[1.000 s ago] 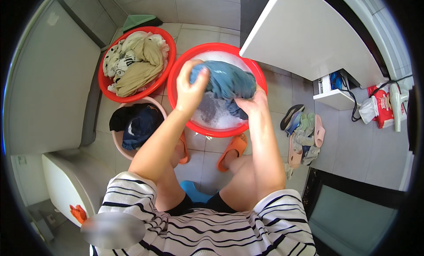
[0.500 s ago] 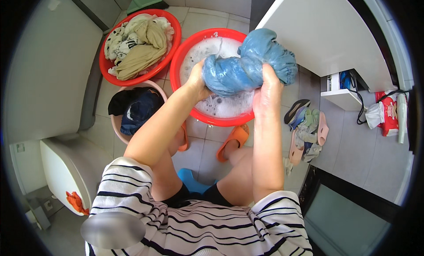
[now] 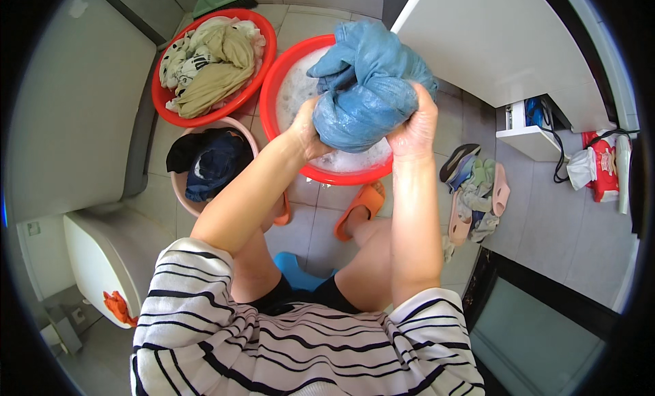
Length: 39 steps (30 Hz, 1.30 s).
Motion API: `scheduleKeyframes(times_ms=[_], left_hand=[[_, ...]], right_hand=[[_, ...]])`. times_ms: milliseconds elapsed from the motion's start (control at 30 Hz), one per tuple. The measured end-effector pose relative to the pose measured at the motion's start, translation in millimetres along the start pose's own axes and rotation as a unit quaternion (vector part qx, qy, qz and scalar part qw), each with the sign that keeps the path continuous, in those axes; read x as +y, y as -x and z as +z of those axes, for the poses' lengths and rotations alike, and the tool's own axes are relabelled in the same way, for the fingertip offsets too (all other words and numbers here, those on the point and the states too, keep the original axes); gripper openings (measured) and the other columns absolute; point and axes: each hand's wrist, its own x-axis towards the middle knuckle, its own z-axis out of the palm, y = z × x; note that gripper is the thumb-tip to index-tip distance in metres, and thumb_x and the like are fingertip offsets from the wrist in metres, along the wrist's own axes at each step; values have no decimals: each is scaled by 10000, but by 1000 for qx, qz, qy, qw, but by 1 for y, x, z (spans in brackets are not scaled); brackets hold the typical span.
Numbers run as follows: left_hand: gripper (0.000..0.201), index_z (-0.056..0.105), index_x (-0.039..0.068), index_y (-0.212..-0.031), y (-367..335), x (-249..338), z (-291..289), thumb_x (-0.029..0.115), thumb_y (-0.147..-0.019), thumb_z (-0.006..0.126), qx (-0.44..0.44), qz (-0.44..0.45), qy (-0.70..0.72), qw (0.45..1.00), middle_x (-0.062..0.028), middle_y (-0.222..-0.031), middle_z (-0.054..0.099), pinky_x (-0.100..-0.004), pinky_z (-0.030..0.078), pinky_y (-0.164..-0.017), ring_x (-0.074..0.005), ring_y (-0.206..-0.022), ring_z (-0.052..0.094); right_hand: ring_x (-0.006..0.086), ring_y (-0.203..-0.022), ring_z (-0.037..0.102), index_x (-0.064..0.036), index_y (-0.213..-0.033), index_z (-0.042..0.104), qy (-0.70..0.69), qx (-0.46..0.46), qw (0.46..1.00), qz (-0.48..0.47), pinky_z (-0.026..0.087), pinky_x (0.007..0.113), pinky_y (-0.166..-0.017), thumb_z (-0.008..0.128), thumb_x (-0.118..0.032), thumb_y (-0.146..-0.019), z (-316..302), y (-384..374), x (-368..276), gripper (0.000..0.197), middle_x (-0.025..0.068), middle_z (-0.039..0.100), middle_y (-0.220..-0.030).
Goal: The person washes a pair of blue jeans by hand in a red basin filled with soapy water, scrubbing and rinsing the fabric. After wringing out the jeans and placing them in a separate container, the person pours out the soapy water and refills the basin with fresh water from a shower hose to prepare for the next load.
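Fingers of the left hand (image 3: 308,132) and right hand (image 3: 415,131) clamp bunched blue cloth (image 3: 372,89) above the red basin (image 3: 349,178), twelve o'clock; likely a squeezing step, next calling for firm, even pressure.

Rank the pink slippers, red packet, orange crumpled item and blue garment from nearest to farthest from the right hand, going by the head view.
1. Blue garment: held in the right hand.
2. Pink slippers: on the floor, to its right.
3. Red packet: farther right.
4. Orange crumpled item: far lower left.
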Motion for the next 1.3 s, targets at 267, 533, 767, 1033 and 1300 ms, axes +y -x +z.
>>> scheduleKeyframes(times_ms=[267,533,767,1033,1300], left_hand=[[423,451,84,-1251,3,17,-17,376,-945,431,134,126,10,983,-124,-1194,543,-372,455,-905,-229,-1079,546],[982,261,102,-1417,32,30,13,362,-650,816,-62,404,-546,732,-118,-1319,419,-378,378,-987,-232,-1189,435],[522,510,21,-1123,15,4,13,165,-699,778,-9,418,-341,842,-57,-1045,543,-293,413,-889,-144,-996,510],[393,571,6,-958,2,6,7,382,-879,488,175,257,-147,939,-68,-864,584,-297,457,-793,-175,-811,576],[429,526,62,-1125,5,7,12,413,-898,428,85,136,-75,984,-84,-1114,571,-400,438,-892,-232,-1019,563]], right_hand=[[244,-909,614,22,-941,603,-58,51,996,36,497,390,-840,461,-165,-865,-15,-17,7,247,131,636,-953],[329,-1082,556,47,-1073,578,-167,191,962,101,417,486,-974,394,-163,-896,-19,-17,-18,331,200,581,-1146],[292,-1043,577,16,-1061,589,-142,172,972,73,435,467,-948,426,-174,-885,-13,-10,-9,306,155,605,-1104],[205,-925,611,-52,-976,611,41,194,980,3,486,368,-830,560,-191,-829,-4,-2,2,208,77,640,-962],[232,-980,587,-42,-1026,594,13,144,989,29,474,410,-868,472,-209,-847,-8,-5,-15,274,105,611,-1055]])
